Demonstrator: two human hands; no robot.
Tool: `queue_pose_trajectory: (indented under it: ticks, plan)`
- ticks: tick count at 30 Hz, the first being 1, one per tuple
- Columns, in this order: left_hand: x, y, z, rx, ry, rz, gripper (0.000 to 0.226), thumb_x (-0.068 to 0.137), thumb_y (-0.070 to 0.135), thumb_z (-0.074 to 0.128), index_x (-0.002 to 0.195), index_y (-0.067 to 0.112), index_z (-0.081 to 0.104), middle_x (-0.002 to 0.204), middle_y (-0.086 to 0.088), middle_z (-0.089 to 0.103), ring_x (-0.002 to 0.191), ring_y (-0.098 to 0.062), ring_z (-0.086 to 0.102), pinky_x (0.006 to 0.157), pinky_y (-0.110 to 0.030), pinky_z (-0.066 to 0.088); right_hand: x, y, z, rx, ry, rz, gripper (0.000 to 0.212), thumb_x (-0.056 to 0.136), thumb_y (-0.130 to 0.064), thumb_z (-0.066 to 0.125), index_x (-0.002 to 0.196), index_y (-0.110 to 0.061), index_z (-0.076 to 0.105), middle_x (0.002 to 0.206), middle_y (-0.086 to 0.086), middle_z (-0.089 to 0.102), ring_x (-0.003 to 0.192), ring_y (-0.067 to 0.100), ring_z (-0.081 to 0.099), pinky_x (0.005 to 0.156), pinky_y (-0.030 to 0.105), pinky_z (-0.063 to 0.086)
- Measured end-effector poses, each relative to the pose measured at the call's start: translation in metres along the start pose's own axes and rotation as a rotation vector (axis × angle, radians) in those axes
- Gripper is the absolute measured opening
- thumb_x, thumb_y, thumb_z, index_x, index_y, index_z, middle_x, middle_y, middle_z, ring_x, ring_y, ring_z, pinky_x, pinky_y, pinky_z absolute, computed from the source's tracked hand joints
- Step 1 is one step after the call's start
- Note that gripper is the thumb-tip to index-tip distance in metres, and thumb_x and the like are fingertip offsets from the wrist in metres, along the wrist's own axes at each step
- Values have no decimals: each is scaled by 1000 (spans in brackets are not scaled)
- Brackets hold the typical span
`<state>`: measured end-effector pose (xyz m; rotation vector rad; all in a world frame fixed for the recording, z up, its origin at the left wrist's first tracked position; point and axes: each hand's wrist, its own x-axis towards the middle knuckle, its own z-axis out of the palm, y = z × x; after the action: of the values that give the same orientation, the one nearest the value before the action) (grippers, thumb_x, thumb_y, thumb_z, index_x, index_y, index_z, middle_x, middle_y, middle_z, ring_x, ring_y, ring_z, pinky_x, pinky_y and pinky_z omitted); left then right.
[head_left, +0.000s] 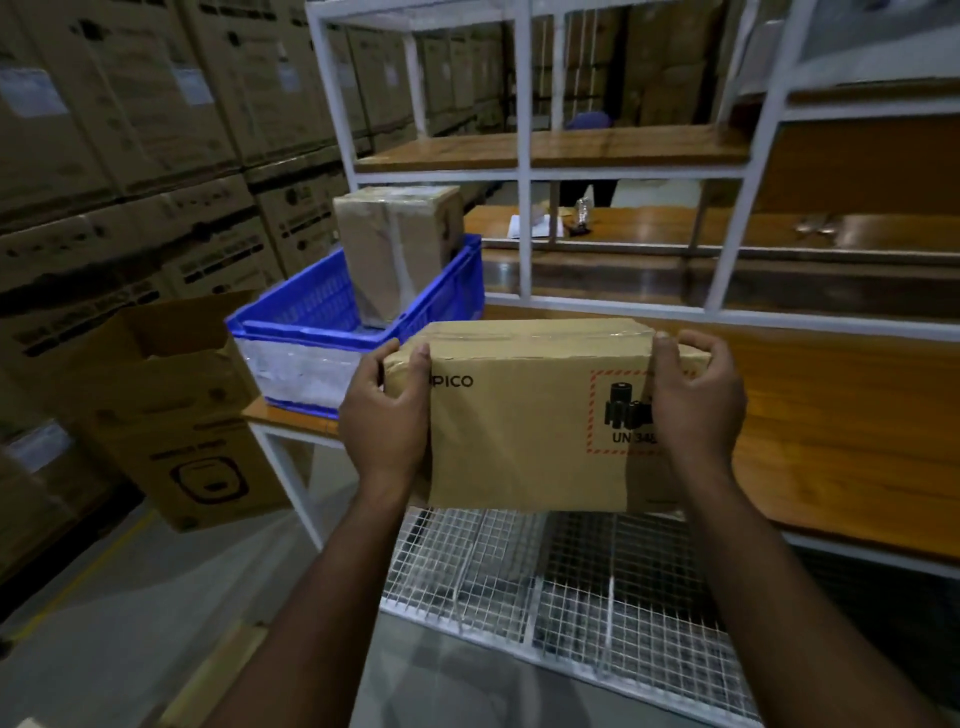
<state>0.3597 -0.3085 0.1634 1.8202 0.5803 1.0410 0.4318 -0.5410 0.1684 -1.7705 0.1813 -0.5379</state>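
Fingers (698, 345) curl round both ends of the carton (535, 415); best keep it level, setting it on the tabletop (831, 415) beyond them.

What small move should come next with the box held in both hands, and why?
Probably ease the box forward onto the wooden shelf: the left hand and right hand grip its ends, with bare shelf just behind it.

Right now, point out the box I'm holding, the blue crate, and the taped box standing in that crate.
Held box (530, 426): head view, middle of its printed front face.
Blue crate (306, 332): head view, its near rim.
Taped box (389, 260): head view, its taped front face.
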Motion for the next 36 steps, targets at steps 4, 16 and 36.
queue_pose_trajectory:
  ticks: [4,16,36]
  plan:
    - [16,-18,39,10,-136,-29,41,93,50,65,124,25,67,121,2,70,112,-16,63,100,-42,49,20,23,9,-43,40,22,32,91,-52,55,118,-35,51,117,4,60,102,22,62,81,49,57]
    - [92,-64,115,76,-391,-25,45,91,44,67,131,25,62,126,4,67,115,-15,61,99,-42,50,66,60,71,-198,107,108,35,91,-45,59,122,-34,48,119,3,57,101,23,61,75,49,59]
    - [98,-57,178,307,-882,581,41,92,47,66,127,27,64,123,8,64,113,-6,54,94,-29,49,82,63,140,-821,-273,-443,17,92,-35,60,104,-28,69,110,-8,66,100,9,52,86,24,40]
